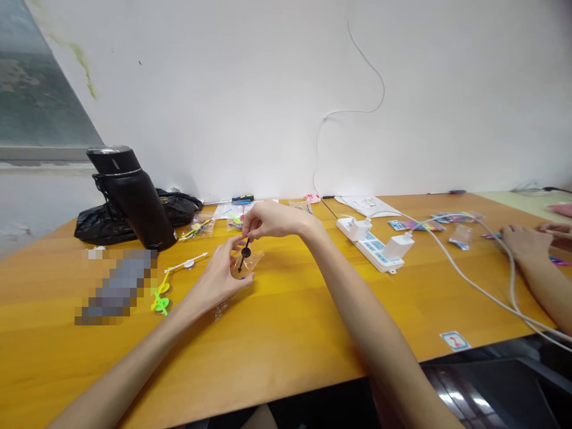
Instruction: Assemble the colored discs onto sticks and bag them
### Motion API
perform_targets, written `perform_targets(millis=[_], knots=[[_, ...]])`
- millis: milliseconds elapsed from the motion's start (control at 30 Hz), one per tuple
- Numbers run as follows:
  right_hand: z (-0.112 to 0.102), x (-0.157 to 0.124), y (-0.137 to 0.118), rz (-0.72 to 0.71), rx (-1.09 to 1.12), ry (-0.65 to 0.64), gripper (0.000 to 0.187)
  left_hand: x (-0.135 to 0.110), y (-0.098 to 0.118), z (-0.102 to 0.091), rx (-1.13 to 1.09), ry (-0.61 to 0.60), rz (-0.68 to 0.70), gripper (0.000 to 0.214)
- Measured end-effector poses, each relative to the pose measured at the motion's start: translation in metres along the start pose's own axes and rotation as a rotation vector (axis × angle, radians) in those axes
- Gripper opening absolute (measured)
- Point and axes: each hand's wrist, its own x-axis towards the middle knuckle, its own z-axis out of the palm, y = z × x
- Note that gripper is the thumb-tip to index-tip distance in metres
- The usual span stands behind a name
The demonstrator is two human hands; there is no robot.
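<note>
Flask (134, 196) on bench (286, 333), well left of left grip (218, 277). Small pin (244, 255) between both grips. Power strip (373, 244) right of right grip (268, 220). Another person's hand (525, 241) far right.

Bare table (277, 333) near edge; flask (134, 199) blocks left, power strip (373, 244) right.

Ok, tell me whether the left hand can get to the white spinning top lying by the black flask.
Probably yes. The left hand holds a small clear bag, but the white spinning top lies on bare table just beside it, apart from the black flask, with nothing between. The hand would likely need to free its grip first.
</note>
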Motion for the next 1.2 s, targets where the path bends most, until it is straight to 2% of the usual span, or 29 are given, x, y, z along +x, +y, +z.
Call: perform_targets(millis=[200,400,567,733,833,933,1100,1200], knots=[[0.003,0.001,0.005,0.056,0.041,0.004,0.019,0.001,0.007,-0.003,-0.109,-0.034,-0.056,0.064],[0.009,0.007,0.007,0.050,0.077,-0.046,0.018,0.002,0.009,-0.001,-0.093,0.004,-0.068,0.058],[0.012,0.009,0.002,0.066,0.144,-0.036,0.015,0.002,0.014,-0.004,-0.147,0.020,-0.053,0.051],[0.013,0.009,-0.004,-0.010,0.113,-0.086,0.011,0.001,0.017,-0.007,-0.159,0.118,-0.047,0.055],[0.012,0.008,-0.005,-0.048,0.040,-0.043,0.022,0.002,0.019,-0.007,-0.163,0.165,-0.034,0.055],[0.011,0.007,-0.004,-0.111,0.084,-0.031,0.028,0.002,0.021,-0.008,-0.191,0.215,-0.034,0.056],[0.013,0.007,-0.006,-0.158,0.135,-0.125,0.012,0.002,0.023,-0.013,-0.213,0.263,-0.022,0.061],[0.014,0.008,-0.007,-0.163,0.089,-0.079,0.010,0.003,0.019,-0.012,-0.235,0.261,-0.045,0.064]])
